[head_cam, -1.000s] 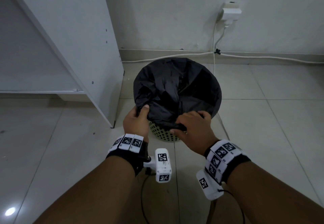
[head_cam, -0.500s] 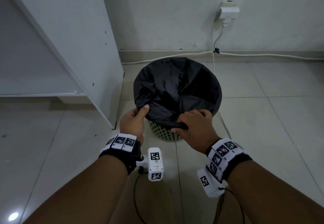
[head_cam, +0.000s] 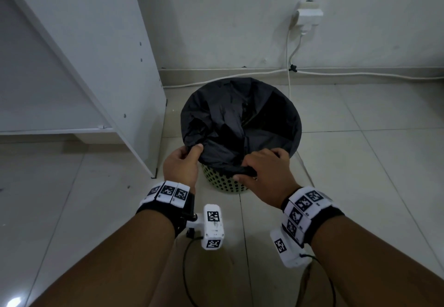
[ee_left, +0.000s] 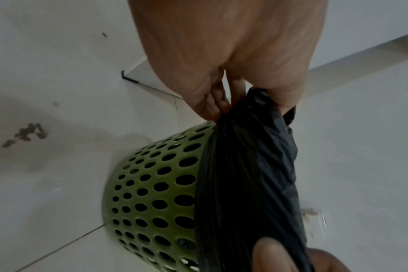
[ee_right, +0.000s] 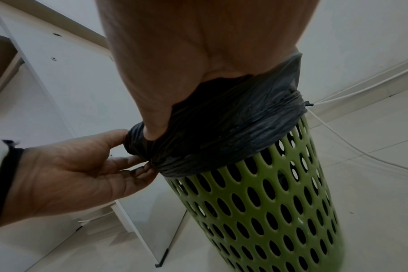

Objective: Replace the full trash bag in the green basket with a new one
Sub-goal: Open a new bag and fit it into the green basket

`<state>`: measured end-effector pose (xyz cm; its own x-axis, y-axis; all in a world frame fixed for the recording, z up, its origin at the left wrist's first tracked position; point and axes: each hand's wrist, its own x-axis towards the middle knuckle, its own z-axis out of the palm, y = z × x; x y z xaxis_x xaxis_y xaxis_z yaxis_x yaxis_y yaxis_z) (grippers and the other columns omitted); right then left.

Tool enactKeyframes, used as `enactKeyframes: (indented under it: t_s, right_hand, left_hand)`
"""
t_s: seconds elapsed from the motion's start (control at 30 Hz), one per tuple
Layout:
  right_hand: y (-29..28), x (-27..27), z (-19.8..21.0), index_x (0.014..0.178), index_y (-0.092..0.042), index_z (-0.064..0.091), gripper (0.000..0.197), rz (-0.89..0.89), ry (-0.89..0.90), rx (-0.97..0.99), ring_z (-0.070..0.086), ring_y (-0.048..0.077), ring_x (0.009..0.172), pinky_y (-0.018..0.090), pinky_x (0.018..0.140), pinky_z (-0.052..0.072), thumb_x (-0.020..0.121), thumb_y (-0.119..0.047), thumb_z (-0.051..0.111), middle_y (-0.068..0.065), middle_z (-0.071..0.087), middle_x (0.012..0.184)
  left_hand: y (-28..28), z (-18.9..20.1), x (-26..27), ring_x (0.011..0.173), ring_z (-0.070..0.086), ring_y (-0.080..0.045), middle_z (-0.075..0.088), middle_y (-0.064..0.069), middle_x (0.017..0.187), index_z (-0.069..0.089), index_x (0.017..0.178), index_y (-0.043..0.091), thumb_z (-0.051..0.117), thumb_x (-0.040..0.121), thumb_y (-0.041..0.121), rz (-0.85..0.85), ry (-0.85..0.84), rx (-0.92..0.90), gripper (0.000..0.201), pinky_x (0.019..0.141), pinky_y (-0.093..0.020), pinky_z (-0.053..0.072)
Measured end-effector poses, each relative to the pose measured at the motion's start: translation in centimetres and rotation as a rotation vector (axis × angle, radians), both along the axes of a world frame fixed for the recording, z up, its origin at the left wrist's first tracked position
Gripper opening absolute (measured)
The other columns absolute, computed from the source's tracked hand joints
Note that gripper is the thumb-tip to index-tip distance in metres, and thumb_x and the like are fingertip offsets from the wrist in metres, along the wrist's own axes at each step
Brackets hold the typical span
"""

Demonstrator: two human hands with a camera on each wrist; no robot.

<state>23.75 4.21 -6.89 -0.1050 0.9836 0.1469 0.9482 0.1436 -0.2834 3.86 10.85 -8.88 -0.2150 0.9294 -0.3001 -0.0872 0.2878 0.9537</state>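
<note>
Left hand (head_cam: 180, 165) has slid outward along the basket (head_cam: 224, 184) rim; both hands pinch bag (head_cam: 240, 119) hem there, right hand (head_cam: 262, 174) nearer me, so I judge stripping the cuff upward comes next.

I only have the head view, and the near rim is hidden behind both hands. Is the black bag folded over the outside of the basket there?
Observer: Yes. The right wrist view shows the black trash bag bunched in a band round the top of the green basket.
Operator: What is the left hand doing underneath?
Observer: The left hand pinches a gathered fold of that band, fingertips under it.
Operator: And the right hand?
Observer: The right hand lies over the rim, thumb pressed onto the plastic.
</note>
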Motion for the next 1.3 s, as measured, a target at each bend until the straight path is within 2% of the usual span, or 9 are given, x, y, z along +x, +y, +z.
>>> enactKeyframes:
  t_s: [0.1,0.2,0.43,0.53,0.67,0.77,0.93,1.13,1.3]
  right_hand:
    - [-0.1,-0.1,0.0,0.082,-0.032,0.054,0.038,-0.002,0.005,0.004,0.056,0.014,0.087,0.036,0.097,0.021,0.08,-0.068,0.043,-0.012,0.057,0.077]
    - [-0.1,-0.1,0.0,0.082,-0.031,0.055,0.038,-0.002,0.012,0.014,0.057,0.014,0.086,0.038,0.097,0.023,0.08,-0.068,0.044,-0.012,0.057,0.077]
    - [0.1,-0.2,-0.1,0.081,-0.032,0.054,0.034,-0.006,0.0,0.012,0.056,0.013,0.086,0.036,0.095,0.021,0.081,-0.065,0.048,-0.013,0.056,0.076]
    - [0.0,-0.2,-0.1,0.081,-0.031,0.055,0.036,-0.007,0.007,0.014,0.057,0.014,0.085,0.037,0.095,0.022,0.081,-0.066,0.045,-0.012,0.056,0.076]
    - [-0.1,-0.3,0.0,0.083,-0.03,0.057,0.04,-0.009,-0.001,0.008,0.058,0.015,0.087,0.037,0.095,0.021,0.081,-0.068,0.042,-0.011,0.059,0.079]
    - [0.0,-0.4,0.1,0.083,-0.031,0.056,0.038,-0.017,-0.005,0.002,0.058,0.015,0.087,0.038,0.095,0.021,0.082,-0.067,0.045,-0.011,0.058,0.078]
    - [-0.1,-0.4,0.2,0.079,-0.035,0.046,0.031,-0.025,-0.006,-0.012,0.056,0.014,0.087,0.038,0.095,0.021,0.083,-0.066,0.049,-0.014,0.05,0.075]
    - [-0.1,-0.3,0.5,0.083,-0.031,0.054,0.032,-0.02,-0.013,-0.038,0.056,0.014,0.088,0.039,0.098,0.022,0.085,-0.063,0.054,-0.012,0.055,0.078]
    - [0.0,-0.3,0.2,0.083,-0.032,0.054,0.036,-0.015,-0.015,-0.025,0.056,0.014,0.087,0.039,0.097,0.023,0.083,-0.067,0.046,-0.014,0.052,0.076]
  left_hand:
    - [0.2,0.2,-0.3,0.072,0.063,-0.018,0.072,-0.01,0.075,0.072,0.073,0.01,0.068,0.08,0.044,-0.075,0.204,0.029,0.036,0.07,-0.032,0.049]
    - [0.1,0.6,-0.4,0.062,0.042,-0.022,0.044,-0.017,0.062,0.047,0.061,0.001,0.063,0.089,0.04,-0.11,0.27,0.028,0.051,0.058,-0.033,0.031]
    - [-0.2,0.2,-0.5,0.081,0.067,-0.015,0.071,0.008,0.074,0.074,0.057,0.033,0.073,0.082,0.045,-0.094,0.111,-0.028,0.028,0.08,-0.029,0.05]
    - [-0.4,0.1,-0.1,0.083,0.067,-0.006,0.072,0.012,0.08,0.078,0.086,0.025,0.075,0.085,0.039,-0.039,0.06,-0.024,0.015,0.082,-0.025,0.048]
    - [-0.3,0.0,0.1,0.097,0.072,-0.009,0.077,0.004,0.102,0.074,0.114,0.018,0.078,0.083,0.03,-0.004,-0.066,0.022,0.034,0.087,-0.023,0.053]
    - [-0.1,0.3,-0.1,0.094,0.072,-0.008,0.078,0.0,0.102,0.077,0.107,0.017,0.078,0.083,0.026,-0.019,-0.053,0.026,0.026,0.084,-0.022,0.055]
    - [0.4,0.8,-0.4,0.097,0.074,-0.023,0.08,-0.004,0.09,0.081,0.069,0.031,0.08,0.058,0.046,-0.048,-0.022,-0.051,0.018,0.099,-0.042,0.055]
    - [0.3,0.8,-0.4,0.093,0.071,-0.03,0.073,-0.006,0.077,0.072,0.05,0.03,0.076,0.066,0.05,-0.039,0.058,-0.083,0.026,0.094,-0.045,0.054]
    - [0.4,1.2,-0.5,0.097,0.073,-0.025,0.077,0.002,0.087,0.075,0.069,0.024,0.073,0.076,0.044,-0.114,-0.03,-0.127,0.021,0.093,-0.041,0.056]
